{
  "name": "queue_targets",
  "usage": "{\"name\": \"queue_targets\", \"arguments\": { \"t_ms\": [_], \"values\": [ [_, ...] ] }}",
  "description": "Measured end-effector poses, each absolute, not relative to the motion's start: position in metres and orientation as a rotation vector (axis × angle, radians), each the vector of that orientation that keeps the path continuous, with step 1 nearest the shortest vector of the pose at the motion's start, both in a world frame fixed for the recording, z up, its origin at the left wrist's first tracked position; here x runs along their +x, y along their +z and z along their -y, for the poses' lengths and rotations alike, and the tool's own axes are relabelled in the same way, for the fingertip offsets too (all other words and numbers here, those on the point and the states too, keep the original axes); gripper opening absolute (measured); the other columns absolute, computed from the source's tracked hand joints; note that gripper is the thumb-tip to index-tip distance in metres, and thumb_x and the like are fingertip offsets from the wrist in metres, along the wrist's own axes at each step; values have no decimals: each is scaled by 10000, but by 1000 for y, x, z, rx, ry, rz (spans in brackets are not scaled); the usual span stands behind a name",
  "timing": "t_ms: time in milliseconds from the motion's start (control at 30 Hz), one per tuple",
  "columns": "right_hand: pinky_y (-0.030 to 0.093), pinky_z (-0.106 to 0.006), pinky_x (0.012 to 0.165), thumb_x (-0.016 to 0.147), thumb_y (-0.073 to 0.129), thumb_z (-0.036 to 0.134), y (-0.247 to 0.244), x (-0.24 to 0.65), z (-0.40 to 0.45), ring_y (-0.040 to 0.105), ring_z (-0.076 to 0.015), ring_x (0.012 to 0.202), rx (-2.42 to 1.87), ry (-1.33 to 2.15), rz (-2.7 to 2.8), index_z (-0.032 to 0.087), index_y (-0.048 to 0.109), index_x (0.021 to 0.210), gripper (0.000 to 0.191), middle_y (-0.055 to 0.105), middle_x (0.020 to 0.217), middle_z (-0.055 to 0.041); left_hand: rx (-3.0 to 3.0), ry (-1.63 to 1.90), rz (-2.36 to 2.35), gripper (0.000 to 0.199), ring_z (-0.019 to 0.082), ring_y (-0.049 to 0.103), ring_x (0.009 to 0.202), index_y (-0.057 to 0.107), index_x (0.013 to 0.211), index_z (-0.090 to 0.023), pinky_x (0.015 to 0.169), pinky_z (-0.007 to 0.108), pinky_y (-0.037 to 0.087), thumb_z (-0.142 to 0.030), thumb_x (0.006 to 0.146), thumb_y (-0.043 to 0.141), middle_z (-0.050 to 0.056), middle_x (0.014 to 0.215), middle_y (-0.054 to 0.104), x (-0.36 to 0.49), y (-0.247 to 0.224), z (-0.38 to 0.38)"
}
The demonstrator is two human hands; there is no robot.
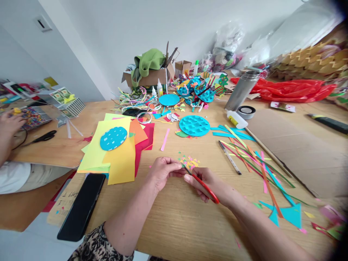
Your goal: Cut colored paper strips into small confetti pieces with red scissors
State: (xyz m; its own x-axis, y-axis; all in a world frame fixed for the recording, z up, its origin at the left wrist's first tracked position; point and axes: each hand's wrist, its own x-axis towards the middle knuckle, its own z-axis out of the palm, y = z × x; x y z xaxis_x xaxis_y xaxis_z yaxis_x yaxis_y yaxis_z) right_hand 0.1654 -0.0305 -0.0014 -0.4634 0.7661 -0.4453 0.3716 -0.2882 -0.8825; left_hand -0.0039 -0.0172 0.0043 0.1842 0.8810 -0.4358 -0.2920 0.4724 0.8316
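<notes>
My right hand (202, 183) is closed around red-handled scissors (208, 190), whose blades point left to the fingertips of my other hand. My left hand (164, 172) is pinched at the blade tips; whatever sits between its fingers is too small and hidden to make out. Just beyond both hands lies a loose heap of tiny paper bits (191, 161) in yellow, pink and green. Past that heap is a blue disc (194, 125) with a raised, scaly surface, and a pink paper strip (165, 139) lies to its left.
Coloured paper sheets (122, 165) carry a dotted blue disc (113, 138) at left, near a black phone (81, 208). Paper strips (262, 163), a pen (230, 157) and cardboard (296, 152) lie right. A steel flask (241, 90) stands behind. Another person's hand (11, 123) is far left.
</notes>
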Motion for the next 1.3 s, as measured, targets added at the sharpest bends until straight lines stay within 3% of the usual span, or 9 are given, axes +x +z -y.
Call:
{"name": "queue_targets", "arguments": {
  "t_ms": [867, 1300],
  "values": [
    [243, -151, 239, 710, 621, 551, 1, 164, 31, 398, -78, 242, -1557, 1741, 1585, 222, 330, 620, 449, 392, 317, 99, 764, 877, -1109, 194, 183, 653, 620, 649, 669, -104, 612, 287, 486, -239, 574, 751, 110, 692, 705, -11, 5, 15],
    [355, -184, 342, 743, 564, 580, 1, 156, 35, 495, -100, 333, -1392, 1722, 1482, 206, 385, 653, 425, 504, 399, 55, 379, 1291, -1014, 142, 157, 650, 709, 663, 686, -121, 717, 281, 490, -198, 598, 744, 71, 722, 706, 19, -6, 30]
  ]
}}
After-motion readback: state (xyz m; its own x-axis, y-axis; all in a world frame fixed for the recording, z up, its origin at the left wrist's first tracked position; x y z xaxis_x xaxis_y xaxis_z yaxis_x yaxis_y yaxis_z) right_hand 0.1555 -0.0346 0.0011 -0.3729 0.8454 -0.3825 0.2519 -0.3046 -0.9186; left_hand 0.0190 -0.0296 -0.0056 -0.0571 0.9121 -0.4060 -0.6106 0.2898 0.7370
